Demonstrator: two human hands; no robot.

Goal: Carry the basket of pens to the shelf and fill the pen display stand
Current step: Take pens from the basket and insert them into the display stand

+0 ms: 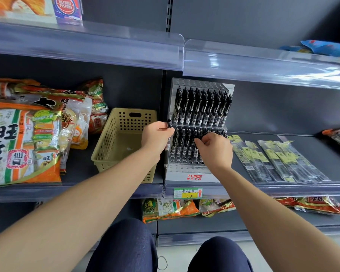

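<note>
Left hand (158, 132) grips pen (168, 147); right hand (214, 149) pinches racked pen (201, 134) in "TOME" stand (194, 176); basket (114, 154) at stand's 9 o'clock.

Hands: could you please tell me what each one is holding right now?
Left hand: grips a loose pen beside the stand.
Right hand: pinches a second pen in its lower row.

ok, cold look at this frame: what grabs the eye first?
The grey pen display stand at the middle of the shelf, packed with black pens, with both hands on it: the left grip holds a single pen at its left edge, the right grip pinches into the lower row. Next, the beige basket just left of the stand, looking nearly empty, and the orange rice cracker bags piled at far left.
</note>
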